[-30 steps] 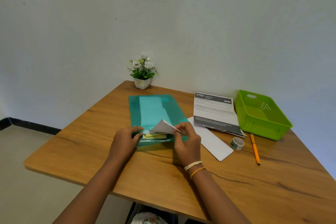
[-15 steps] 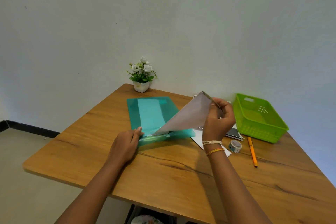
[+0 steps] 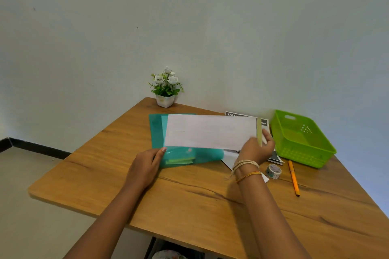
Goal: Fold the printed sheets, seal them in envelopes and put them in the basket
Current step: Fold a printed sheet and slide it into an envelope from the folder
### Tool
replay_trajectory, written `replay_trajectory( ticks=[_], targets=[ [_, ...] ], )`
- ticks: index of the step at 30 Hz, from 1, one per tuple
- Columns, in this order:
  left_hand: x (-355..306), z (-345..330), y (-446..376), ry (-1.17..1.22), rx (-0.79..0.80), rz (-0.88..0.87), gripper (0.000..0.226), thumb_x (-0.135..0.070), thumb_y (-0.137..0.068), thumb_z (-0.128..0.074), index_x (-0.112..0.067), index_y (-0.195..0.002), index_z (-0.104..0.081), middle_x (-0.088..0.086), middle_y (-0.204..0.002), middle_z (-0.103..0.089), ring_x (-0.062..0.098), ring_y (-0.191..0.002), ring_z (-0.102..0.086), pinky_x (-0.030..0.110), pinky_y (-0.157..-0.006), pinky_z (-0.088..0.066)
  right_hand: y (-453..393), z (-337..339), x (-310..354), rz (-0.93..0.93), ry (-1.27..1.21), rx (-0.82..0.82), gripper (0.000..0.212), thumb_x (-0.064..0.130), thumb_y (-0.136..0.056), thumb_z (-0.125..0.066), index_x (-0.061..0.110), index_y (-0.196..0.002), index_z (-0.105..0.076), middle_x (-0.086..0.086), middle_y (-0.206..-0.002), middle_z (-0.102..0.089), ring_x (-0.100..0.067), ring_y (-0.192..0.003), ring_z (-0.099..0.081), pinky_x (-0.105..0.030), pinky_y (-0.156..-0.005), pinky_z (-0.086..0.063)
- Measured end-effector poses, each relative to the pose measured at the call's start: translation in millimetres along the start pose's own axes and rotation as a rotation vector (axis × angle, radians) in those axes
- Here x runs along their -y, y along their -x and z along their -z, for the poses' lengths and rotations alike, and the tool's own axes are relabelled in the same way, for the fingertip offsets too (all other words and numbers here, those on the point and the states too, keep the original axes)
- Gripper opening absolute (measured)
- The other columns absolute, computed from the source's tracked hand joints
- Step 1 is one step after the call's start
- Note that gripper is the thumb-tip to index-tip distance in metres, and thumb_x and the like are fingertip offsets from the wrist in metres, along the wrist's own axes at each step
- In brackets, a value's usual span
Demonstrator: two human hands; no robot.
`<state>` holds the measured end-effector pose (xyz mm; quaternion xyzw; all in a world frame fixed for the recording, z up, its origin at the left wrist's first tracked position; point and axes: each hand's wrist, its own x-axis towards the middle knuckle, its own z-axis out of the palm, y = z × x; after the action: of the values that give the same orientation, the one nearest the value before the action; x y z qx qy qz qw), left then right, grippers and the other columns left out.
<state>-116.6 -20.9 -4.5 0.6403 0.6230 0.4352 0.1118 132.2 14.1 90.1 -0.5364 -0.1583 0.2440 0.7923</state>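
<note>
Wooden table [image 3: 189, 202] against a pale wall: right hand [image 3: 255, 150] pinches the end of a white envelope [image 3: 210, 131], held up over a teal folder [image 3: 156, 130], blocking most of it & the printed sheets [image 3: 231, 114] behind. Left hand [image 3: 145, 166] lies flat, fingers straight, pressing the folder's near edge. Right of the folder: tape roll [image 3: 273, 171], orange pen [image 3: 293, 177], green basket [image 3: 303, 139]; behind it, potted plant [image 3: 165, 88].

light: soft, even, daylight-like, brighter bluish cast at right edge of frame | shadows: faint, beneath forearms on table [image 3: 189, 206] | glare: mild sheen on green folder [image 3: 156, 130] | blur: slight softness overall | distortion: wide-angle bending at frame edges
</note>
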Motion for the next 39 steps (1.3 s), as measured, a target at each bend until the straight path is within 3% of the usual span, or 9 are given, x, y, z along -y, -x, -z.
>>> replay_trajectory(
  ticks=[4, 6, 10, 16, 21, 24, 30, 36, 39],
  targets=[
    [1, -1, -1, -0.058, 0.021, 0.04, 0.049, -0.051, -0.088, -0.058, -0.023, -0.129, -0.057, 0.0, -0.117, -0.067, 0.017, -0.103, -0.063, 0.035, -0.082, -0.054, 13, 7, -21, -0.681, -0.064, 0.206, 0.043, -0.019, -0.081, -0.043, 0.009, -0.113, -0.051, -0.019, -0.117, -0.056, -0.037, -0.107, -0.058, -0.052, -0.079, -0.053],
    [-1, -3, -1, -0.095, 0.015, 0.034, 0.051, -0.038, -0.087, -0.065, -0.022, -0.133, -0.053, 0.001, -0.124, -0.064, 0.018, -0.109, -0.061, 0.035, -0.087, -0.053, 25, 10, -31, -0.787, 0.02, 0.421, 0.045, -0.023, -0.079, -0.042, -0.002, -0.118, -0.048, -0.027, -0.114, -0.058, -0.043, -0.104, -0.058, -0.052, -0.066, -0.051],
    [-1, -5, 0, -0.217, -0.066, -0.073, 0.042, -0.023, -0.085, -0.07, -0.015, -0.125, -0.061, 0.007, -0.129, -0.059, 0.022, -0.116, -0.056, 0.038, -0.095, -0.048, 39, 10, -48, -0.7, 0.33, 0.648, 0.036, -0.02, -0.078, -0.052, -0.001, -0.108, -0.05, -0.019, -0.091, -0.06, -0.033, -0.082, -0.062, -0.044, -0.058, -0.054],
    [-1, -8, 3, -0.424, -0.134, -0.27, 0.02, -0.004, -0.075, -0.074, -0.013, -0.092, -0.073, 0.011, -0.112, -0.067, 0.028, -0.105, -0.062, 0.052, -0.094, -0.047, 45, 7, -64, -0.297, 0.545, 0.684, 0.013, 0.0, -0.079, -0.057, 0.011, -0.084, -0.064, -0.004, -0.086, -0.066, -0.028, -0.084, -0.063, -0.042, -0.083, -0.056],
    [-11, -10, 5, -0.325, -0.007, -0.473, 0.027, -0.022, -0.083, -0.053, -0.017, -0.1, -0.073, 0.0, -0.107, -0.071, 0.015, -0.099, -0.064, 0.032, -0.086, -0.05, 69, 3, -69, -0.441, 0.362, 0.733, 0.029, -0.008, -0.08, -0.051, 0.012, -0.098, -0.062, 0.0, -0.087, -0.065, -0.027, -0.086, -0.063, -0.047, -0.082, -0.056],
    [-12, -12, 3, -0.358, 0.067, -0.417, 0.039, -0.037, -0.088, -0.043, -0.02, -0.113, -0.069, -0.002, -0.118, -0.068, 0.014, -0.106, -0.064, 0.032, -0.087, -0.05, 79, -2, -64, -0.734, 0.087, 0.705, 0.032, -0.017, -0.086, -0.044, 0.01, -0.1, -0.055, -0.009, -0.091, -0.062, -0.028, -0.082, -0.061, -0.046, -0.068, -0.055],
    [-3, -12, 2, -0.539, 0.02, -0.145, 0.06, -0.049, -0.09, -0.022, -0.019, -0.11, -0.069, 0.006, -0.126, -0.063, 0.021, -0.121, -0.055, 0.046, -0.103, -0.038, 71, 3, -60, -0.745, -0.041, 0.535, 0.045, -0.017, -0.088, -0.04, 0.008, -0.124, -0.05, -0.012, -0.112, -0.058, -0.032, -0.097, -0.058, -0.037, -0.048, -0.057],
    [-2, -14, 2, -0.665, 0.025, 0.029, 0.07, -0.056, -0.091, -0.017, -0.016, -0.129, -0.06, 0.007, -0.143, -0.051, 0.028, -0.136, -0.04, 0.051, -0.113, -0.021, 43, 25, -44, -0.764, 0.01, 0.485, 0.033, -0.016, -0.09, -0.041, 0.005, -0.113, -0.049, -0.015, -0.111, -0.056, -0.033, -0.099, -0.055, -0.049, -0.075, -0.052],
    [-6, -14, 3, -0.704, 0.052, 0.112, 0.064, -0.054, -0.096, -0.028, -0.012, -0.139, -0.048, 0.009, -0.15, -0.041, 0.03, -0.14, -0.032, 0.051, -0.115, -0.017, 34, 33, -38, -0.746, 0.004, 0.479, 0.03, -0.019, -0.088, -0.038, 0.004, -0.105, -0.048, -0.012, -0.101, -0.057, -0.033, -0.096, -0.055, -0.05, -0.077, -0.052]
  ],
)
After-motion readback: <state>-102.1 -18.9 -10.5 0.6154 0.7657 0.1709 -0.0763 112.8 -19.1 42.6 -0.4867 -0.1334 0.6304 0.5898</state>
